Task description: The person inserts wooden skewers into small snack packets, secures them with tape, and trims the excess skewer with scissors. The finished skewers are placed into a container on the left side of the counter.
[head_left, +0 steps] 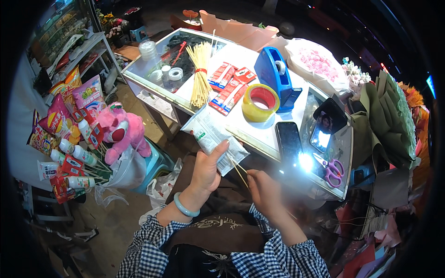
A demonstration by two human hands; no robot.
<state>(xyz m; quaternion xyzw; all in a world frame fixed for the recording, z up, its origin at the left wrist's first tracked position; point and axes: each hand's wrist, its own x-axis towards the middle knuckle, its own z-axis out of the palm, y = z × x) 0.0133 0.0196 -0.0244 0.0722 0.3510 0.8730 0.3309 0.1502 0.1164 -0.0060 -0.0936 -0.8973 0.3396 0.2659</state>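
My left hand (206,170) is closed on a flat white snack packet (211,129), its thumb lying across the printed side. Two thin wooden skewers (238,169) run from the packet's lower edge to my right hand (264,187), whose fingers pinch their other ends. Whether the skewers are fixed to the packet is hidden. Just beyond, on the white table (241,53), stand a bundle of skewers (200,69) tied with a red band, several red-and-white packets (232,88) and a roll of yellow tape (260,103).
A blue tape dispenser (273,76), a dark phone (288,143), a lit phone (321,132) and purple scissors (333,173) lie toward the right. At left, a bucket (125,169) holds a pink plush toy (125,129) and skewered snacks. Wrapped bouquets (317,62) stand behind.
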